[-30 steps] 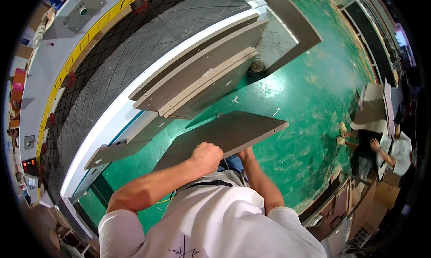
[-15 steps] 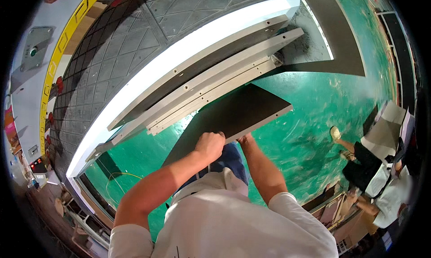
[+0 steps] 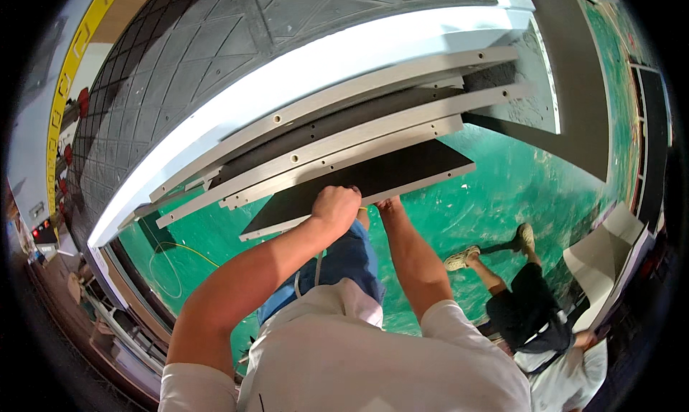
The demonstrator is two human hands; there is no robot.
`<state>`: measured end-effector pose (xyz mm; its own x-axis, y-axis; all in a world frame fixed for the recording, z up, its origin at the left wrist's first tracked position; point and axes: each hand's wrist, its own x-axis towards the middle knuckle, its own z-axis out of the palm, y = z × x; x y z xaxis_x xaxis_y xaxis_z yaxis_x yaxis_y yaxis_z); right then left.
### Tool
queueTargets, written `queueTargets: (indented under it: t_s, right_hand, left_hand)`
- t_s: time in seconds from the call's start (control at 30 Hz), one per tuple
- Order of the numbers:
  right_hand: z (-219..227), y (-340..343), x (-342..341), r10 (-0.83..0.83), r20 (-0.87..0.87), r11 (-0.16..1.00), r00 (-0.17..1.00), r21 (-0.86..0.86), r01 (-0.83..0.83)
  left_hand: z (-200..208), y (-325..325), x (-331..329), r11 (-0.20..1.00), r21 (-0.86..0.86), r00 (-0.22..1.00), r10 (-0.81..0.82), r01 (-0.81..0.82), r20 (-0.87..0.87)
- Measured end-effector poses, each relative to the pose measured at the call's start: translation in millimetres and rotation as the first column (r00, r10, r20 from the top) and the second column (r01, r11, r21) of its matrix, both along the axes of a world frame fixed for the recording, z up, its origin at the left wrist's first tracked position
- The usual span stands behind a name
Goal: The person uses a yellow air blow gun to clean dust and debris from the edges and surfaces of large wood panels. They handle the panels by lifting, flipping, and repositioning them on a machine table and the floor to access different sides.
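Note:
Both my hands hold a dark brown panel [image 3: 413, 164] with a pale drilled edge. My left hand [image 3: 337, 204] is closed over its near edge, thumb side up. Just to the right, my right hand [image 3: 389, 205] grips the same edge from below, its fingertips hidden under the board. The panel is tilted, and its far side is close to a row of similar panels [image 3: 301, 157] standing on edge. I cannot tell whether it touches them. Those panels lean together, pale drilled edges up, along a white machine side [image 3: 222, 114].
A grey ridged machine bed [image 3: 194, 60] lies beyond the white side. A large grey-brown board [image 3: 574, 89] stands at the far right. A yellow cable [image 3: 190, 250] lies on the green floor [image 3: 517, 189] at left. Another person [image 3: 531, 304] walks at right, near a white sheet [image 3: 606, 254].
The held panel has come nearer the standing row, and less of its dark face shows. My view has shifted. The other person has stepped closer from the right.

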<state>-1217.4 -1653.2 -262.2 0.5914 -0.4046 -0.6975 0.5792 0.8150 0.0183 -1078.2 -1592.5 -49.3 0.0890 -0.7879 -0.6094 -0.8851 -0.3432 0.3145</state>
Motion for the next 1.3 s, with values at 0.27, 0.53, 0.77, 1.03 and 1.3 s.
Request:
queueTargets:
  t_s: [0.27,0.53,0.77,1.03,1.3]
  right_hand:
    - [-30.9,-4.5,25.4,0.156,-0.305,0.959,0.940,-0.183,-0.218]
    - [17.8,72.3,74.0,0.181,-0.491,0.982,0.852,0.046,-0.182]
    - [17.7,319.4,93.1,0.757,-0.282,0.591,0.590,-0.092,-0.802]
    - [142.9,674.7,296.2,0.506,-0.848,-0.707,-0.158,-0.303,-0.639]
    - [189.6,1016.8,424.0,0.626,-0.743,-0.722,-0.235,-0.440,-0.534]
  left_hand:
    - [16.4,6.9,12.9,0.976,-0.144,0.980,0.175,-0.161,0.089]
    - [77.8,275.0,-6.5,0.894,-0.248,0.862,0.237,-0.375,-0.448]
    - [88.2,698.1,8.8,0.290,-0.095,0.299,0.949,-0.952,-0.101]
    - [74.4,1006.8,-32.6,-0.558,-0.254,-0.547,0.829,-0.790,-0.118]
    - [3.6,1180.3,-19.7,-0.704,-0.182,-0.558,0.670,-0.686,-0.490]
